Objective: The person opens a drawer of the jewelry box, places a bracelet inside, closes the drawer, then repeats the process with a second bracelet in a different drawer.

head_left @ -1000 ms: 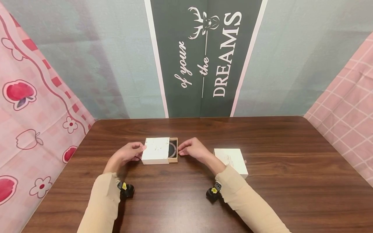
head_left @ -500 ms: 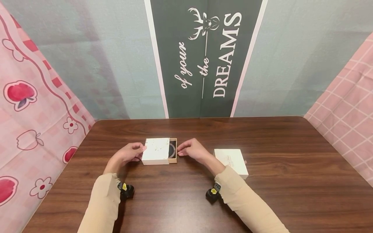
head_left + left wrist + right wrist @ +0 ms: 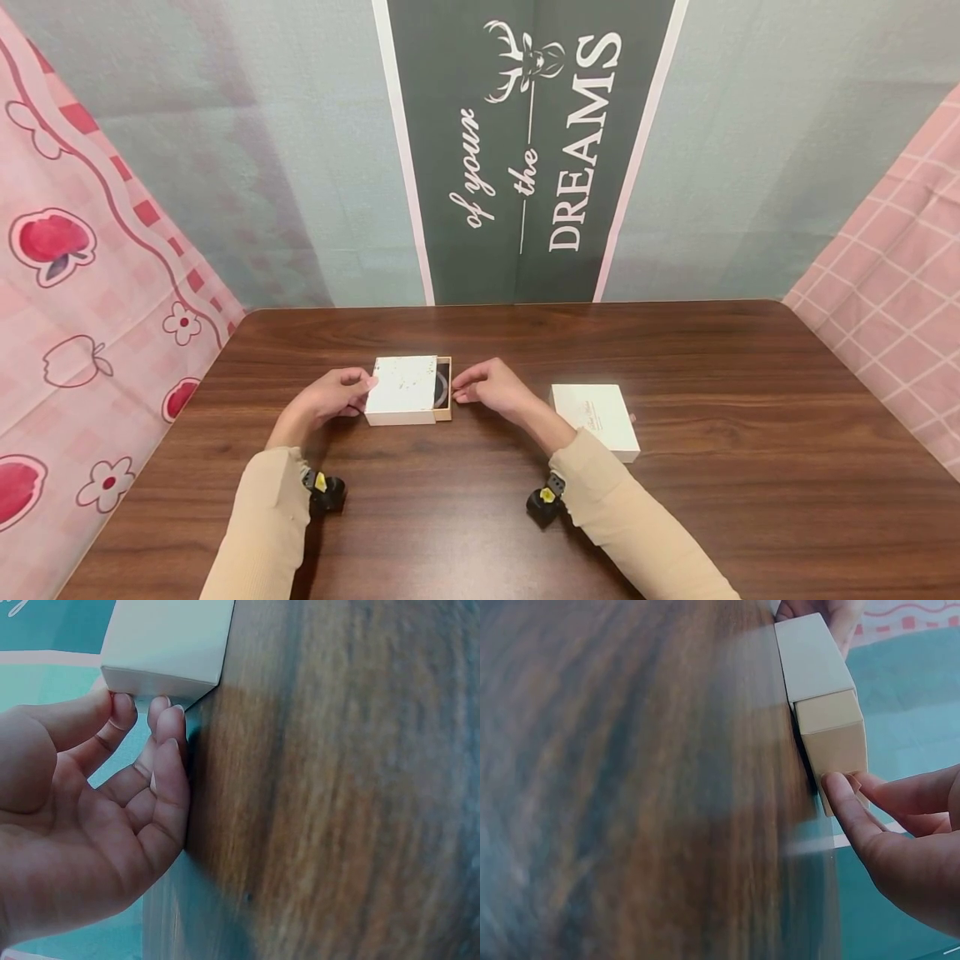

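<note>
A white slide-out gift box (image 3: pixel 403 388) with speckled print lies left of the table's middle. Its tan inner drawer (image 3: pixel 447 412) sticks out a little to the right. Inside the drawer shows part of a grey ring-shaped piece (image 3: pixel 441 390) on a dark lining; the rest is hidden under the sleeve. My left hand (image 3: pixel 333 393) holds the box's left end, thumb at the upper edge and bent fingertips against the end face (image 3: pixel 150 679). With fairly straight fingertips, my right hand (image 3: pixel 495 390) presses the drawer's end, as the right wrist view shows.
A second white box (image 3: pixel 596 421) with printed lettering and a small tab on its right side lies beside my right forearm. Both boxes rest on a brown wooden table (image 3: pixel 712 375). Behind it hangs a printed cloth (image 3: pixel 517 167), with pink cloths at both sides.
The drawer has slid slightly left into the sleeve, so less of it shows. My right hand has moved left with it, while my left hand has stayed put.
</note>
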Demonstrator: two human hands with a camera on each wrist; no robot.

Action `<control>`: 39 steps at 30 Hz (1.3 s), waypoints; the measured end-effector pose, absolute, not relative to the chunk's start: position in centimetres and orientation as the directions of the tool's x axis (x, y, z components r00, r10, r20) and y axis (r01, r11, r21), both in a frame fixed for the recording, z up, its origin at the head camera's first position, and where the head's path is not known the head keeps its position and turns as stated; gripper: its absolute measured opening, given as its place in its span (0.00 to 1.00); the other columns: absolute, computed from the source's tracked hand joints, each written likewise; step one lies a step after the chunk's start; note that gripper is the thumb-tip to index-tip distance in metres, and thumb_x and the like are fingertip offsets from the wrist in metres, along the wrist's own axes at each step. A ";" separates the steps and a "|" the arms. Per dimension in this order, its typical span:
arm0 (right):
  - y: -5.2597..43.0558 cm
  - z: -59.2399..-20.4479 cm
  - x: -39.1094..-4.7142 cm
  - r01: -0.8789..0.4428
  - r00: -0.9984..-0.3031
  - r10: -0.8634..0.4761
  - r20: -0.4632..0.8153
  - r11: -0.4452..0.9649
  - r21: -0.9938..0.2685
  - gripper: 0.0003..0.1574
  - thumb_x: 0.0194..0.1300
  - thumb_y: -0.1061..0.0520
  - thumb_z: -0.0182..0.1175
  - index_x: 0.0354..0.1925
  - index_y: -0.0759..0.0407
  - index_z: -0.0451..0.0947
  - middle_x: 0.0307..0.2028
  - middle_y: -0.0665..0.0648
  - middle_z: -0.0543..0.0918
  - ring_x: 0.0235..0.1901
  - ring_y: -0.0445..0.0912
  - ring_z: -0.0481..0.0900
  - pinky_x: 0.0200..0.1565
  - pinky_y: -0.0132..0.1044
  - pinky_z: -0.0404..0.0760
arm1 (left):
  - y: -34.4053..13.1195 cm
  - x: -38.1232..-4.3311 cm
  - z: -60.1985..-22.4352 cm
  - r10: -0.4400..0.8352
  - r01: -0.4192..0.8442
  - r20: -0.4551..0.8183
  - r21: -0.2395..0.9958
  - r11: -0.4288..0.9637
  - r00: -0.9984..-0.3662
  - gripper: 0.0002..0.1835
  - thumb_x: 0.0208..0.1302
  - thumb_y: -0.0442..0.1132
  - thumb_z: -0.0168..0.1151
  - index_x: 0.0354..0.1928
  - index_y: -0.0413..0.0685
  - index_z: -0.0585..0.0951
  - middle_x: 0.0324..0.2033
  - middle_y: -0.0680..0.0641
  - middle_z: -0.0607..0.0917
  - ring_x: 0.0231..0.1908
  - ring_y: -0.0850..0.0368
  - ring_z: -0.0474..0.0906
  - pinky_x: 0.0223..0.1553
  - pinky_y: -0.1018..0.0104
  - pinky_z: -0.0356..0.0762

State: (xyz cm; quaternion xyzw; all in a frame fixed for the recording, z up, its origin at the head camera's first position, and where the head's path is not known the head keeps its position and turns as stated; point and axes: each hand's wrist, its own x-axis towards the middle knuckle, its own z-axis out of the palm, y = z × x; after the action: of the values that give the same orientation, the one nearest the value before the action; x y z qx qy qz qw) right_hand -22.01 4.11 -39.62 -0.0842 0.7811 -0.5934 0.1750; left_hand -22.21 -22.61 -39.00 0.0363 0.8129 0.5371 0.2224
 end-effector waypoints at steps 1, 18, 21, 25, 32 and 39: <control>4.1 -39.6 -22.0 0.078 -0.925 -0.338 -0.175 0.281 -0.957 0.10 0.55 0.75 0.56 0.37 0.72 0.79 0.34 0.64 0.82 0.35 0.50 0.82 0.42 0.37 0.78 | -22.6 -22.2 -39.0 0.300 -0.179 -0.322 0.890 0.420 -0.898 0.12 0.69 0.41 0.48 0.29 0.42 0.71 0.24 0.49 0.72 0.28 0.58 0.71 0.31 0.67 0.72; 3.5 -39.8 -21.9 0.084 -0.921 -0.352 -0.167 0.239 -0.967 0.11 0.55 0.77 0.53 0.38 0.76 0.77 0.35 0.68 0.82 0.36 0.52 0.82 0.42 0.40 0.78 | -22.6 -22.2 -39.3 0.291 -0.184 -0.322 0.891 0.416 -0.901 0.12 0.69 0.41 0.49 0.28 0.44 0.71 0.24 0.50 0.72 0.27 0.58 0.71 0.31 0.67 0.72; 3.4 -39.8 -21.9 0.080 -0.924 -0.345 -0.166 0.251 -0.965 0.11 0.55 0.77 0.54 0.38 0.75 0.78 0.35 0.67 0.82 0.36 0.51 0.82 0.42 0.39 0.78 | -22.6 -22.2 -39.3 0.285 -0.190 -0.324 0.891 0.413 -0.902 0.12 0.69 0.41 0.49 0.28 0.45 0.71 0.24 0.50 0.72 0.27 0.58 0.71 0.31 0.67 0.72; 3.3 -39.8 -21.8 0.075 -0.925 -0.343 -0.162 0.253 -0.964 0.11 0.55 0.77 0.54 0.37 0.75 0.78 0.35 0.66 0.82 0.35 0.50 0.82 0.41 0.38 0.78 | -22.6 -22.2 -39.3 0.289 -0.187 -0.323 0.892 0.412 -0.901 0.12 0.69 0.41 0.48 0.28 0.44 0.71 0.24 0.50 0.72 0.27 0.58 0.71 0.31 0.67 0.72; 3.2 -39.9 -21.8 0.079 -0.925 -0.347 -0.157 0.228 -0.971 0.12 0.55 0.78 0.51 0.38 0.77 0.77 0.34 0.67 0.82 0.35 0.50 0.82 0.41 0.38 0.78 | -22.6 -22.2 -39.3 0.289 -0.188 -0.324 0.891 0.414 -0.901 0.12 0.69 0.41 0.48 0.28 0.44 0.71 0.24 0.50 0.72 0.27 0.59 0.71 0.31 0.68 0.72; 3.0 -39.8 -21.9 0.097 -0.922 -0.349 -0.167 0.211 -0.973 0.15 0.54 0.79 0.47 0.39 0.78 0.76 0.35 0.68 0.81 0.36 0.51 0.81 0.42 0.39 0.78 | -22.6 -22.2 -39.1 0.282 -0.194 -0.328 0.889 0.414 -0.902 0.12 0.69 0.41 0.48 0.28 0.44 0.71 0.24 0.49 0.72 0.27 0.58 0.71 0.31 0.68 0.72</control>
State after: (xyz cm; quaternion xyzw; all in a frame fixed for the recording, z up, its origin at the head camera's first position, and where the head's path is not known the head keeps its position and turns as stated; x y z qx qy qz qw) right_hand -21.88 3.00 -39.84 -0.0834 0.7571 -0.6227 0.1792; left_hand -22.24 -22.62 -39.13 0.0270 0.8115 0.5406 0.2202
